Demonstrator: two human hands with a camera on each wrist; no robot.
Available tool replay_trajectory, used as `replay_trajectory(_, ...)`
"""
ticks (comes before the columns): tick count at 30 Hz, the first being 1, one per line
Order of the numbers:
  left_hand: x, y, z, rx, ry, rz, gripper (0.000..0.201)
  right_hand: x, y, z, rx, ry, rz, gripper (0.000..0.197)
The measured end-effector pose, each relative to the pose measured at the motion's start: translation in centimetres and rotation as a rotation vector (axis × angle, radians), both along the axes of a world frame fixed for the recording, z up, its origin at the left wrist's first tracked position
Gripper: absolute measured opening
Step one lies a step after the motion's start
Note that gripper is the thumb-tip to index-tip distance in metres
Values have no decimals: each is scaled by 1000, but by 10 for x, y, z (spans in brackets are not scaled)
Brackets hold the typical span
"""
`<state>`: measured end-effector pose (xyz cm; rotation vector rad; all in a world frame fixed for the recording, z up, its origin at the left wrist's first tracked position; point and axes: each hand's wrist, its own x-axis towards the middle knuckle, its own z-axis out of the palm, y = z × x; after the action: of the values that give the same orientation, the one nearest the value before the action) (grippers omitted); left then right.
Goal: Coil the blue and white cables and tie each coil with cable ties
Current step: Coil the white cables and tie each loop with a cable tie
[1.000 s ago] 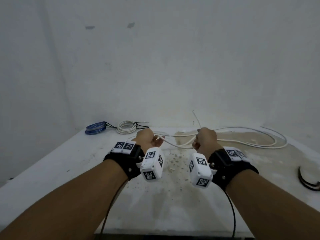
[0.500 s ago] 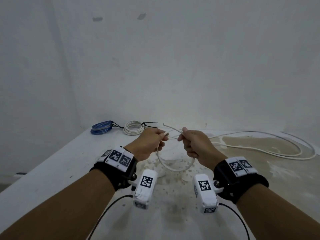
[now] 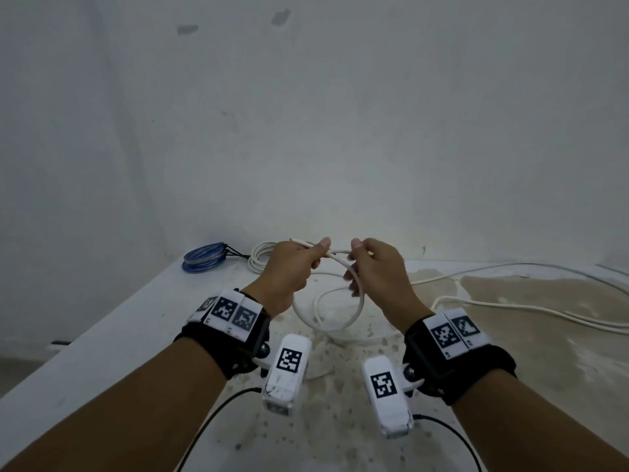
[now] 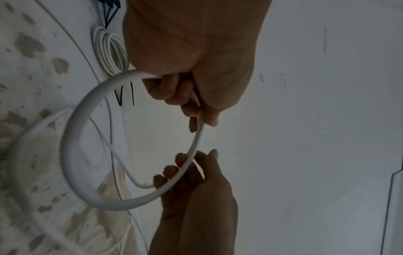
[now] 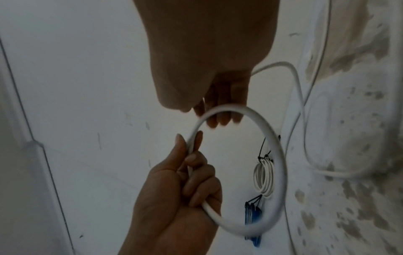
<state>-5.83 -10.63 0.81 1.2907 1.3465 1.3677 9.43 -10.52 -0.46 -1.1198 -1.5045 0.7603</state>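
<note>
Above the table (image 3: 112, 335), near its far edge, I see both forearms reaching forward with the hands raised and close together, thumbs almost meeting. The left hand (image 3: 292, 267) is curled round the white cable (image 3: 343, 321) near its free end, thumb pressing it against the forefinger; a short stub pokes out past the knuckles. The right hand (image 3: 377, 270) has its fingers bent loosely, and the cable runs across the fingertips (image 4: 172, 170); I cannot tell from the wrist views whether the thumb actually pinches it. Between the hands the cable hangs in one round loop, then trails off right across the stained tabletop. A blue coil (image 3: 204, 258) lies at the far left corner with black ties (image 3: 235, 253) on it, and a white coil (image 3: 260, 258) just beside it is partly hidden behind the left hand. The right wrist view is dim and the loop there is blurred.
</note>
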Motion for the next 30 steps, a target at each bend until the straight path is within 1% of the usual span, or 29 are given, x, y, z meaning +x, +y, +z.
replay_trajectory(1, 0, 3, -1, 14, 5, 2, 48, 4, 6, 0, 75, -107, -121, 26)
replay_trajectory(2, 0, 5, -2, 33, 22, -8, 53, 6, 10, 0, 137, -260, -210, 22)
replay_trajectory(3, 1, 6, -3, 54, 37, -19, 55, 7, 13, 0, 185, -411, -254, 21)
replay_trajectory(4, 2, 7, -3, 71, 45, -28, 54, 7, 16, 1, 196, -535, -258, 23)
replay_trajectory(5, 3, 8, -4, 83, 49, -31, 52, 8, 21, 2, 174, -609, -231, 25)
replay_trajectory(6, 4, 9, -4, 97, 56, -26, 49, 9, 24, 6, 150, -620, -176, 27)
replay_trajectory(8, 4, 11, -5, 149, 102, 1, 44, 13, 28, 8, 114, -484, -10, 30)
replay_trajectory(9, 3, 11, -5, 179, 140, 17, 41, 15, 28, 10, 119, -429, 36, 31)
replay_trajectory(11, 2, 11, -6, 223, 190, 30, 37, 18, 25, 13, 147, -396, 61, 30)
replay_trajectory(14, 3, 10, -6, 234, 193, 54, 38, 20, 22, 14, 164, -354, 138, 28)
replay_trajectory(16, 5, 9, -7, 211, 157, 55, 38, 21, 21, 15, 152, -342, 171, 29)
replay_trajectory(20, 10, 6, -7, 162, -61, 25, 36, 21, 18, 17, 115, -308, 204, 34)
replay_trajectory(23, 14, 4, -6, 161, -60, 39, 35, 20, 16, 15, 133, -348, 206, 40)
replay_trajectory(26, 13, 4, -1, 111, -60, -16, 34, 24, 18, 13, 125, -391, 194, 33)
replay_trajectory(29, 8, 5, 5, 37, -160, -79, 27, 29, 16, 14, 90, -356, 212, 29)
replay_trajectory(30, 8, 5, 6, 32, -156, -96, 26, 31, 15, 14, 74, -329, 218, 29)
